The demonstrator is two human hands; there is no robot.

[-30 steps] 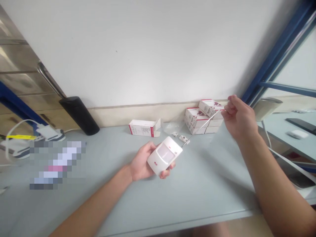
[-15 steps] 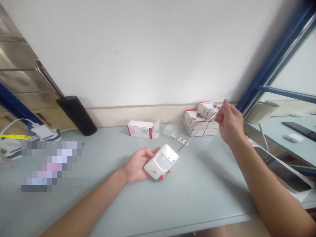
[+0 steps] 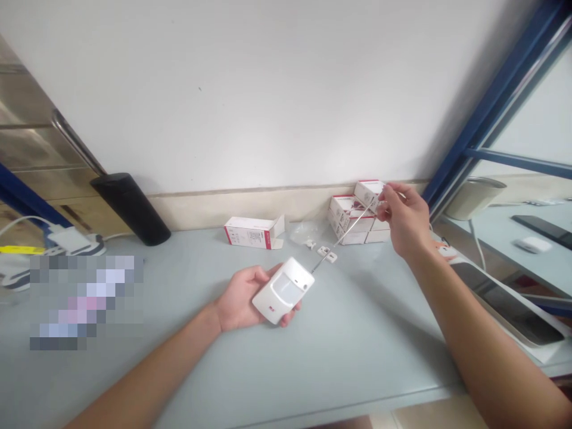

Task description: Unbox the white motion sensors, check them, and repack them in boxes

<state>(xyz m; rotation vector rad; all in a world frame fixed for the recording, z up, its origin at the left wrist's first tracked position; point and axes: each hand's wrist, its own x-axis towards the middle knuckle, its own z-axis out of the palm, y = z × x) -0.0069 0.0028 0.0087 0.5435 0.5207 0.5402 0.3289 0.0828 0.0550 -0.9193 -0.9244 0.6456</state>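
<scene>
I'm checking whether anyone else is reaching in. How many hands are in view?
2: the left hand, holding the white device; the right hand, pinching the thin metal rod near the stacked boxes. No third hand shows.

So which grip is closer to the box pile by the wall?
Right: the right grip is in front of the box pile's right side. The left grip, around the white gadget, is farther off, to the left.
</scene>
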